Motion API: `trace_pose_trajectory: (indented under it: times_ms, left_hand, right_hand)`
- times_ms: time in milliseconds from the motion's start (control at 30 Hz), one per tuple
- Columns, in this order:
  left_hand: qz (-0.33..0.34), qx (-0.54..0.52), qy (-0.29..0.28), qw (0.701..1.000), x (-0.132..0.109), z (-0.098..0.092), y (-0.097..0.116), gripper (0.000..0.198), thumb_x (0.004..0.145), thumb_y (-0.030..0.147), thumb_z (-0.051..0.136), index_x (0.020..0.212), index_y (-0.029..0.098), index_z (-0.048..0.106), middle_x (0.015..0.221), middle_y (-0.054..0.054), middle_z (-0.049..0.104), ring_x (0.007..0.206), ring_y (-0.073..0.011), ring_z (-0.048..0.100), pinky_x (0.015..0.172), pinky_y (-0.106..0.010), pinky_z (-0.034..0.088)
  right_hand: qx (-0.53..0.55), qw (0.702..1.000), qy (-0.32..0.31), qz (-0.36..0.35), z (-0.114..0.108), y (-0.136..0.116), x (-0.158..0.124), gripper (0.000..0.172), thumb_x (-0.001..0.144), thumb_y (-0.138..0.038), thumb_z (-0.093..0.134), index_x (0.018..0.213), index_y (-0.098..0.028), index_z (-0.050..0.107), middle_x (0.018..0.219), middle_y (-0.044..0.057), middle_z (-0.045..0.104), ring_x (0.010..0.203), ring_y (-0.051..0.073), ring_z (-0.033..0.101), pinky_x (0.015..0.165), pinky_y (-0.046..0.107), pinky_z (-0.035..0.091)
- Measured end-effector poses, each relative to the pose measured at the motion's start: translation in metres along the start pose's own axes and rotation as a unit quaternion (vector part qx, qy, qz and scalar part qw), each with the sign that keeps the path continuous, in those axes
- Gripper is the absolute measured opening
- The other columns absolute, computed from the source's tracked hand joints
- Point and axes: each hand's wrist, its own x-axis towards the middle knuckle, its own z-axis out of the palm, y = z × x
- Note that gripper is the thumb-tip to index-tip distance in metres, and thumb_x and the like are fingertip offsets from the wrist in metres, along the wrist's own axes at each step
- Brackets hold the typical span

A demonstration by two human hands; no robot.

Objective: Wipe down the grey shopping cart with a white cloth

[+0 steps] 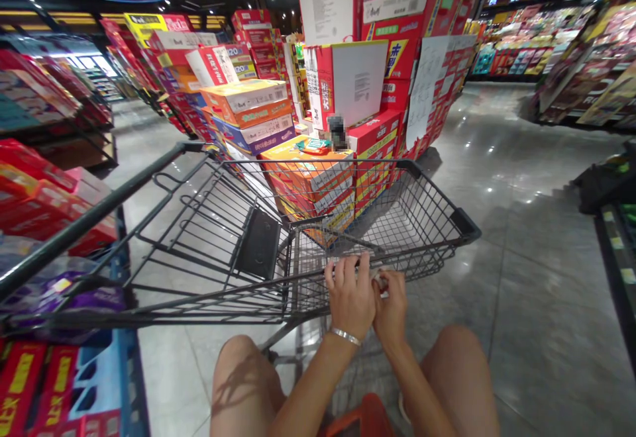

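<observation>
In front of my knees stands a black wire shopping cart (pixel 432 242), side-on to me, its push handle off to the left. My left hand (pixel 352 294), with a silvery bracelet at the wrist, has its fingers curled over the cart's near top rim. Right beside it, my right hand (pixel 390 304) is closed in a pinch at the same rim, thumb and forefinger together. Something small and pale shows between the two hands, too small to name. A dark plastic flap (pixel 257 243) is fixed in the cart's child-seat part.
Behind the cart rise stacked red and orange cartons (pixel 308 179), with a small green-and-red packet (pixel 314 145) on top. Purple bags (pixel 82 298) and red boxes (pixel 20 384) lie on the left. A dark shelf edge (pixel 616 258) stands right. Something red-orange (pixel 360 417) is between my knees.
</observation>
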Motion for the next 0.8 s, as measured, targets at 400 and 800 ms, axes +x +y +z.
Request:
trace_pose_trajectory:
  times_ms: [400,800]
  left_hand:
    - [0.009,0.017,-0.001,1.0,-0.003,0.003,-0.006,0.043,0.082,0.017,0.049,0.125,0.021,0.054,0.104,-0.009,0.063,0.102,-0.0227,0.052,0.102,-0.046,0.029]
    - [0.023,0.02,-0.02,0.999,0.002,-0.007,-0.006,0.043,0.08,0.019,0.053,0.123,0.017,0.055,0.104,-0.01,0.061,0.102,-0.0242,0.05,0.101,-0.046,0.027]
  right_hand:
    - [-0.039,0.998,-0.034,0.046,0.002,0.022,-0.006,0.012,0.08,-0.018,0.043,0.087,-0.019,0.053,0.09,0.006,0.052,0.082,0.019,0.054,0.071,0.033,0.047]
    - [-0.096,0.992,-0.047,0.065,-0.039,0.031,-0.008,0.013,0.077,-0.018,0.048,0.084,-0.019,0.059,0.092,0.009,0.055,0.08,0.021,0.057,0.066,0.034,0.049]
